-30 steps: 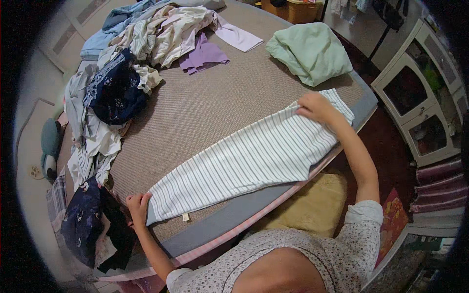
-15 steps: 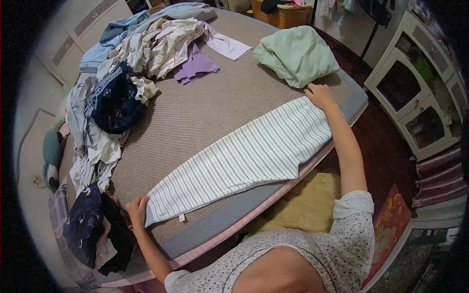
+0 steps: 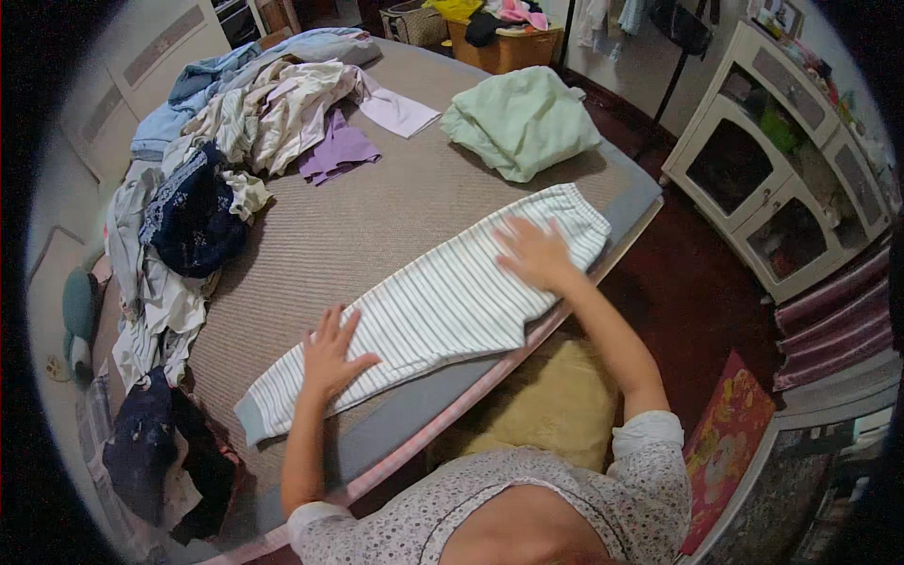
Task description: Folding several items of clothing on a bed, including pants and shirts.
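Note:
A pair of white pants with grey stripes (image 3: 433, 306), folded lengthwise, lies flat along the near edge of the bed. Its gathered waistband points to the far right and its grey cuff to the near left. My left hand (image 3: 331, 353) rests on the lower leg with fingers spread. Over the upper part, close to the waistband, my right hand (image 3: 535, 252) is laid with its fingers apart, slightly blurred. Neither hand grips the cloth. Beyond the waistband sits a folded pale green garment (image 3: 523, 122).
A long heap of rumpled clothes (image 3: 301, 113) runs along the bed's far left side, with a purple garment (image 3: 341, 148) at its edge. Dark clothes (image 3: 155, 452) lie at the near left. A white cabinet (image 3: 753, 169) stands right; a yellowish padded seat (image 3: 537, 405) is below the bed edge.
Both hands have let go of the pants' ends and moved inward onto the cloth, fingers spreading. The cuff and waistband now lie uncovered. The whole view has shifted slightly.

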Tool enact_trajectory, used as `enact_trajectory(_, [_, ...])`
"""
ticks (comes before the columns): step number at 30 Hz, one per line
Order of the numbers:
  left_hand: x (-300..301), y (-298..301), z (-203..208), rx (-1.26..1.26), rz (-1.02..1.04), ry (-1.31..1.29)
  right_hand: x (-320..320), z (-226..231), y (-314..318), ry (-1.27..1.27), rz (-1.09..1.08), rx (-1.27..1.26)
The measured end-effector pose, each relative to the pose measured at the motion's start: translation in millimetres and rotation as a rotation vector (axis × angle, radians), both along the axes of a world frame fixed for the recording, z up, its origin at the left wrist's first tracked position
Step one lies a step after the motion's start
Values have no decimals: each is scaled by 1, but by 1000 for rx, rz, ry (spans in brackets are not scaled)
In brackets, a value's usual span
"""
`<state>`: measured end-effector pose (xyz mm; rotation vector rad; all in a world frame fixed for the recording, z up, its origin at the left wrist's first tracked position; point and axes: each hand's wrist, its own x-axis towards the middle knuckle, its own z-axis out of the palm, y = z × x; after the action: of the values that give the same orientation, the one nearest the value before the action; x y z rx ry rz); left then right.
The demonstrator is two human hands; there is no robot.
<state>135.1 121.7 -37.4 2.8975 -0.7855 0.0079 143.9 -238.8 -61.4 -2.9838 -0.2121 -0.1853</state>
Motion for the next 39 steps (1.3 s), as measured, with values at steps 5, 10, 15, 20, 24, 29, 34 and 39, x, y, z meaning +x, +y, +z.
enact_trajectory(5, [-16, 50, 5, 150, 302, 82, 4, 14, -75, -16, -282, -171])
enact_trajectory(10, [-54, 132, 4, 140, 555, 78, -3, 11, -91, -44, -451, 170])
enact_trajectory(15, [-75, 222, -19, -79, 747, 14, -14, -11, -129, -85, -651, 265])
enact_trajectory(20, [-81, 173, -25, -265, 899, -284, -14, -53, -130, -391, -925, 568])
enact_trajectory(24, [-84, 180, -4, -403, 1055, -51, 9, -82, -155, -426, -734, 1100])
enact_trajectory(29, [-86, 189, 9, -688, 1110, 322, 13, -46, -146, 0, -719, 1814])
enact_trajectory(34, [-82, 197, -4, -1110, 959, 446, 21, -24, -121, -137, -652, 2023])
enact_trajectory(39, [-81, 180, 16, -1297, 930, 441, 28, -12, -109, -165, -548, 2249])
